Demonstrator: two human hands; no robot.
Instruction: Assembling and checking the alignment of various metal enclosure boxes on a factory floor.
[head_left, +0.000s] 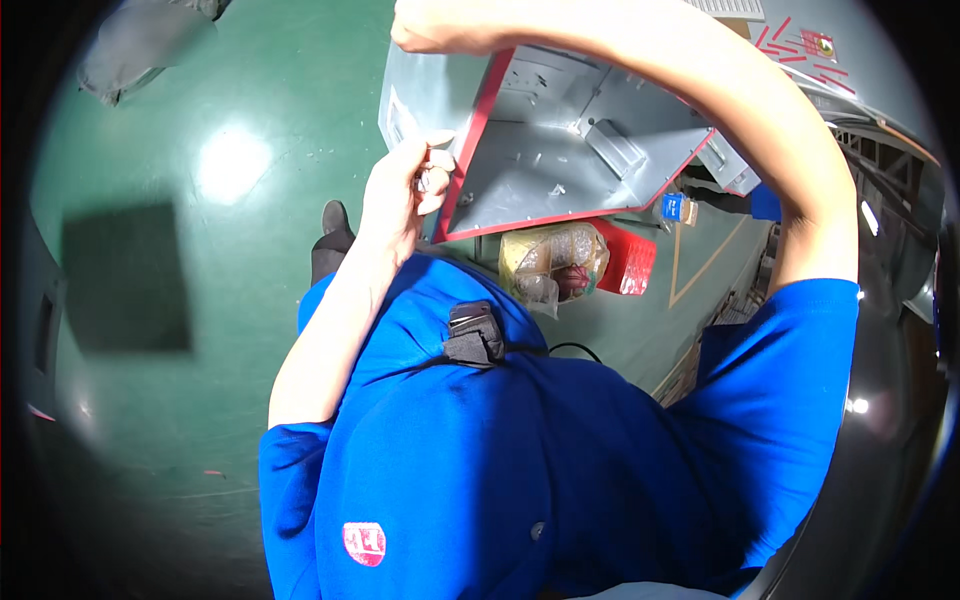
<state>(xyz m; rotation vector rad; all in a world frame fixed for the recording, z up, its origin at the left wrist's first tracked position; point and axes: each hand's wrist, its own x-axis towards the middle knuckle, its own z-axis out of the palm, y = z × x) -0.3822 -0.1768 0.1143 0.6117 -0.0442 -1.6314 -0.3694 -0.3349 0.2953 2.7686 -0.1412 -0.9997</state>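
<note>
A grey metal box, opened toward the camera, is seen at the top middle, ahead of the blue shirt. Its mouth is edged with red trim, and a grey panel is set along its left side. The left hand is held just beside the trim near the box's lower left corner, with its fingers curled inward; whether anything small is pinched there cannot be told. The right forearm is arched over the box from the right, and the right hand is brought to the upper end of the panel (it is partly cut off by the upper edge), so its grip cannot be told either.

Inside the box, a raised grey piece is fixed toward the right. Below it, a clear plastic bag with yellow wrapping is seen, and a red container is placed against the bag's right side. A small blue carton is seen farther right. At the upper right, thin red strips are scattered on a pale surface. The green floor is spread across the left, where a grey plastic sheet is crumpled near the top.
</note>
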